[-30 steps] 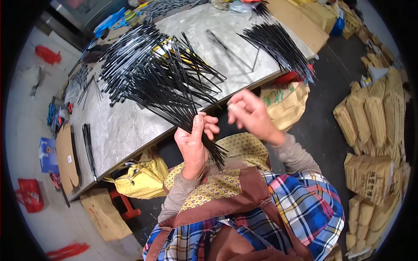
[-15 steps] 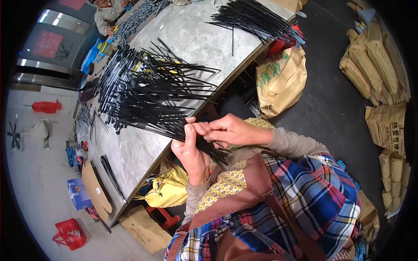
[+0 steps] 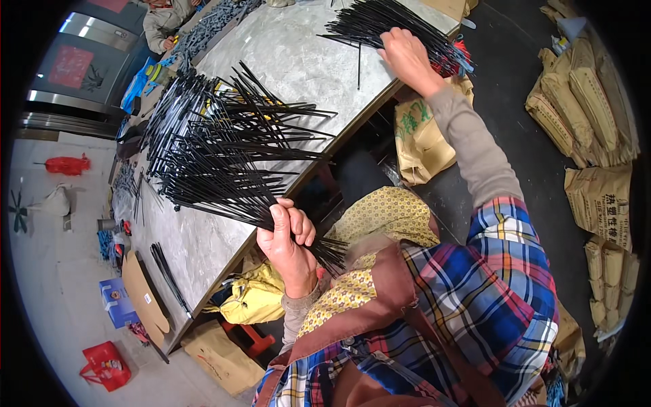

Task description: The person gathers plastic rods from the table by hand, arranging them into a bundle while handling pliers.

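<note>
My left hand (image 3: 290, 239) is closed round a bundle of long thin black strips (image 3: 234, 207) that look like cable ties. The bundle fans out over the table's near edge, and its loose ends (image 3: 332, 254) stick out below my fist. Beyond it lies a big heap of the same black strips (image 3: 183, 129), headed ends to the left. My right hand (image 3: 408, 57) is stretched out to a second pile of black strips (image 3: 369, 24) at the far right edge. Its fingers are bent down close together on that pile; their tips, and whatever they pinch, are hidden.
The grey table (image 3: 298, 44) slants across the view. A few black strips (image 3: 169, 275) lie at its left end by a cardboard sheet (image 3: 146, 298). Under the edge are a yellow bag (image 3: 254, 298) and a brown sack (image 3: 427, 146). Stacked sacks (image 3: 590, 102) line the right; another person (image 3: 163, 27) sits far left.
My right hand has left the bundle beside my left hand and swung up and right to the far pile. My left hand keeps its grip, slightly lower and to the left.
</note>
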A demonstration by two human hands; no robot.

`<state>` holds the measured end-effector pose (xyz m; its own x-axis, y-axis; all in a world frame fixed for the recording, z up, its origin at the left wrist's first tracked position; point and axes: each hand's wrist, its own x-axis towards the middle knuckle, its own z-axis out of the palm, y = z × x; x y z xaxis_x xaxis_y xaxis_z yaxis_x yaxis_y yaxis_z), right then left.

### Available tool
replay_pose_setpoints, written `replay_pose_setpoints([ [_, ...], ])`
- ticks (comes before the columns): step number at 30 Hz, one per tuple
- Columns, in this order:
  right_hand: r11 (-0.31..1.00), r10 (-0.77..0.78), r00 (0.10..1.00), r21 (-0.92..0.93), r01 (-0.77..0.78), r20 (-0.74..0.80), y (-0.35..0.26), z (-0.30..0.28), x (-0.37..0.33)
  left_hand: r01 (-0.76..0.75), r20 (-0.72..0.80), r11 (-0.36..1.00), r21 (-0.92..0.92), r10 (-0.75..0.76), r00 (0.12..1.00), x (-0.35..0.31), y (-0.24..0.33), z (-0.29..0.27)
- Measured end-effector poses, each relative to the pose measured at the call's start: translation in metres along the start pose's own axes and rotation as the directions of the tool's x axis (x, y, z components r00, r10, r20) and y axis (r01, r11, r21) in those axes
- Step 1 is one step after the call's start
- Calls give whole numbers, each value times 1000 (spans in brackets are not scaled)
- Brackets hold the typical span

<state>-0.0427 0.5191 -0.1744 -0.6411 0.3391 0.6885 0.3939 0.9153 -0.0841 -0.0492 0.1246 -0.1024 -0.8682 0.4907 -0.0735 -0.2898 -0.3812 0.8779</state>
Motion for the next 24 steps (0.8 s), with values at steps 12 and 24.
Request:
replay_pose_setpoints([
  [12, 999, 9, 996, -32, -6, 91, -22, 46, 8, 7, -5, 1000, 5, -7, 1000, -3, -1, -2],
  [24, 961, 154, 984, 219, -170, 87, -33, -6, 5, 10, -15, 1000, -2, -10, 1000, -7, 1, -9],
])
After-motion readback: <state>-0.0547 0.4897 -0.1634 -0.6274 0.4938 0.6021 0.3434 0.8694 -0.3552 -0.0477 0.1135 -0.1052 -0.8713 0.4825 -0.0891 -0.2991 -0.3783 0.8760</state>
